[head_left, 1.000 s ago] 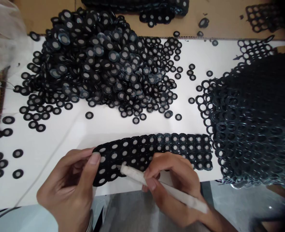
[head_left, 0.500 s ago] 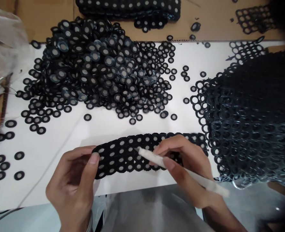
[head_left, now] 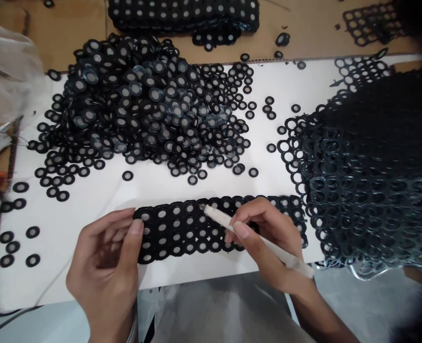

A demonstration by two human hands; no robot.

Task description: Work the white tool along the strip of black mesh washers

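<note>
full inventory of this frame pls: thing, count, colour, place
punched strip: 1, black with pale discs, near table edge, centre
white stick: 1, white, tip on the strip's top row
loose rings: large heap, too many to count, black with grey centres, far left of table
empty webs: 1 pile, black, right side
stacked strips: 1 stack, black, on cardboard at far edge
table: 1, white
plastic bag: 1, clear, far left
left hand: pinches the strip's left end
right hand: holds the stick like a pen
</note>
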